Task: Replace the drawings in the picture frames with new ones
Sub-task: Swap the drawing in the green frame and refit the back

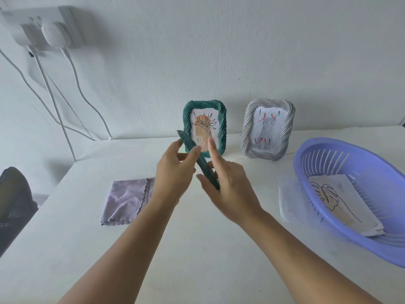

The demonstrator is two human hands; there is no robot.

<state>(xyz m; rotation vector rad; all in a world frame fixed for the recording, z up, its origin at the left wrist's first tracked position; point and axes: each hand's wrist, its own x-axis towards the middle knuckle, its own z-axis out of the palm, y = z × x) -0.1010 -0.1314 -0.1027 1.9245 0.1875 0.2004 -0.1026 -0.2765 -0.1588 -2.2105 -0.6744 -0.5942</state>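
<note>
A green twisted-rope picture frame (221,119) stands against the wall and holds a plant drawing (205,126). To its right stands a grey frame (287,126) with a cat drawing (266,130). In front of the green frame I hold a dark green flat piece (205,170), tilted and seen edge-on. My left hand (175,172) pinches its upper part between thumb and fingers. My right hand (228,189) grips its lower end, with the index finger pointing up. A leaf drawing (328,198) lies on a stack of sheets in the purple basket (372,172).
A lilac cloth (127,200) lies on the white table (197,249) to the left of my arms. A white sheet (287,194) sticks out from under the basket. A wall socket (43,27) with hanging cables is at the upper left. A dark object (13,205) sits at the left edge.
</note>
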